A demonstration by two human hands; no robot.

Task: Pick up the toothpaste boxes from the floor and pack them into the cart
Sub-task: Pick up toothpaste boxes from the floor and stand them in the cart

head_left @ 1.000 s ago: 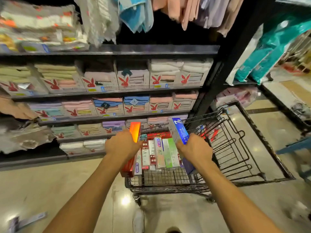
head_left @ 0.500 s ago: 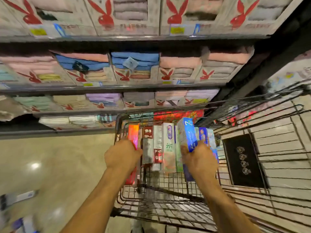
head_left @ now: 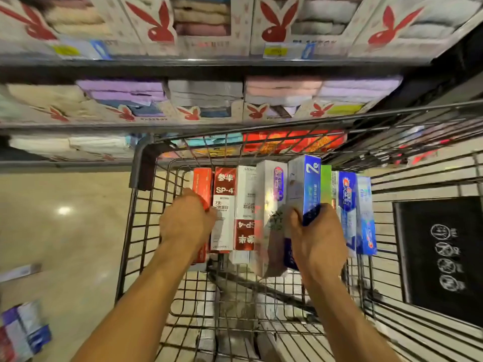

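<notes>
Toothpaste boxes (head_left: 245, 205), long cardboard cartons in red, white, blue and green, sit packed side by side in a row inside the black wire shopping cart (head_left: 125, 244), their long sides touching. The left hand (head_left: 187, 220) grips the orange-red carton (head_left: 202, 184) at the left end of the row, with its fingers curled round it beside the dark red and white box marked SP-4 (head_left: 224, 194). The right hand (head_left: 317, 239) is closed on a white and blue carton bearing a large 7 (head_left: 304, 184), thumb on its near face. This carton sits between a white box with a purple label (head_left: 271, 194) and a bright green one (head_left: 326, 184), and its far end reaches past theirs. Further blue and white cartons (head_left: 358, 212) fill the right end of the row. On the glossy beige floor (head_left: 65, 231) to the left of the cart lie more boxes, blurred: a blue, white and red cluster (head_left: 23, 327) at the lower left and a pale one (head_left: 18, 271) above it. Behind the cart, dark shelves (head_left: 209, 66) carry folded towels in white packs printed with red rabbit heads (head_left: 274, 27). A black panel with white round symbols (head_left: 441, 257) hangs on the cart's right side.
</notes>
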